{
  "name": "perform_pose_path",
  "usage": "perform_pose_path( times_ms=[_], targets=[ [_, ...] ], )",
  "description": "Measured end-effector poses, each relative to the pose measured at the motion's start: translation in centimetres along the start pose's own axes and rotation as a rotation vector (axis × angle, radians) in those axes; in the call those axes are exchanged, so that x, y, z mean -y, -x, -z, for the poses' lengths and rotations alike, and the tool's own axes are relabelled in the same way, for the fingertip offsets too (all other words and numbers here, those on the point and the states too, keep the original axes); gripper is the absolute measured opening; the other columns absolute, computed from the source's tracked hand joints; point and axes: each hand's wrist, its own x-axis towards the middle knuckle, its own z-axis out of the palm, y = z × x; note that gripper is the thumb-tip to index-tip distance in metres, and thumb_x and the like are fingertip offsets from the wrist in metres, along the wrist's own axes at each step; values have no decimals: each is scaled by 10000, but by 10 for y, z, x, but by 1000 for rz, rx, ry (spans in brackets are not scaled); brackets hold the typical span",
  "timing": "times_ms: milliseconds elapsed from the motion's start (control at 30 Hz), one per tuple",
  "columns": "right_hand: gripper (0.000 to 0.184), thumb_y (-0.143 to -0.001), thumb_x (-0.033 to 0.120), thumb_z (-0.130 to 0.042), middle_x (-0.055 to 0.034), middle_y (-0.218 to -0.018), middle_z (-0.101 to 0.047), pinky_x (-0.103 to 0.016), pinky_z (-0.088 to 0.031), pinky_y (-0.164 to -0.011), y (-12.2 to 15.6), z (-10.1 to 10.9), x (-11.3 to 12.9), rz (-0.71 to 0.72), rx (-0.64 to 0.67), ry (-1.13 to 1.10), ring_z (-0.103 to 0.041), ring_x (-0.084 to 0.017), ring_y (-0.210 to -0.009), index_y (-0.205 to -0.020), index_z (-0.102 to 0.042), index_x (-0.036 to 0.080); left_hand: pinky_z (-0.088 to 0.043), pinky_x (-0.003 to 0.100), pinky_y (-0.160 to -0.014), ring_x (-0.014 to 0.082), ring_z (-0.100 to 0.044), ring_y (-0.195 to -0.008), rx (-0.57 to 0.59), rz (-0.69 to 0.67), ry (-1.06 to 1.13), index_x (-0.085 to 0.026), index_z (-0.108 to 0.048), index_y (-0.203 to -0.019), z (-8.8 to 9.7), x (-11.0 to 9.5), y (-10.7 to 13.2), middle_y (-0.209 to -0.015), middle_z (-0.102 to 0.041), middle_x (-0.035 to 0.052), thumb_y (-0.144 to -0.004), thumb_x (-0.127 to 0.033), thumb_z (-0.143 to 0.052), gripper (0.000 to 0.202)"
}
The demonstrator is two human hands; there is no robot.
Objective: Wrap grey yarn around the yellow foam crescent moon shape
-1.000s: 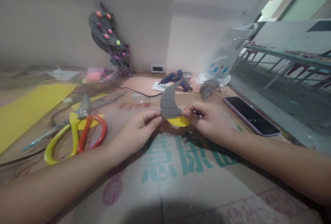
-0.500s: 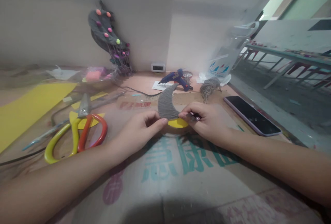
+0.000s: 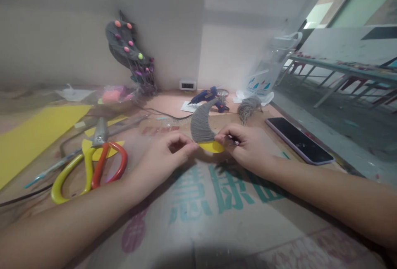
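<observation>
A yellow crescent shape (image 3: 203,126), wrapped most of the way in grey yarn with only its lower tip bare, stands upright between my hands above the cardboard sheet (image 3: 217,211). My left hand (image 3: 163,157) pinches its lower left edge with thumb and fingers closed. At the yellow tip, my right hand (image 3: 245,145) is closed on the crescent's right side and appears to hold the yarn strand there. A loose bundle of grey yarn (image 3: 248,107) lies behind my right hand.
Yellow and red handled scissors (image 3: 89,165) lie at left near a yellow foam sheet (image 3: 34,134). A blue glue gun (image 3: 207,95) and its cord sit at the back. A dark phone (image 3: 297,138) lies at right. A grey decorated hanging (image 3: 130,54) leans on the wall.
The crescent has shifted slightly and tilted as both hands adjusted their pinch. The view has dipped a little; nothing was let go.
</observation>
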Motion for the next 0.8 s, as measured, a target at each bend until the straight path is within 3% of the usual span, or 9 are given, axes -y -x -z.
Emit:
perform_pose_path(
  times_ms=[267,567,800],
  targets=[
    [155,-870,234,-575,3,-645,-618,-233,-373,-584,3,-2,-2,125,50,42,-537,-109,-587,-729,-616,184,-409,238,-630,144,-536,-705,37,-21,-39,-185,-566,-712,-1,-2,0,-721,-589,-20,-860,-369,-548,236],
    [198,-888,278,-551,-8,-637,-610,-231,-363,-565,3,-3,-4,65,76,59,-531,-117,-589,-739,-620,168,-431,240,-622,145,-556,-657,63,-15,-4,-196,-622,-766,1,-6,1,-686,-608,-27,-839,-260,-509,148],
    [190,-885,276,-551,-11,-646,-624,-225,-361,-552,3,-3,-3,38,86,65,-538,-117,-589,-743,-625,173,-463,269,-693,192,-611,-800,54,-7,1,-200,-640,-831,1,-5,2,-788,-667,-2,-847,-306,-522,159]
  ],
)
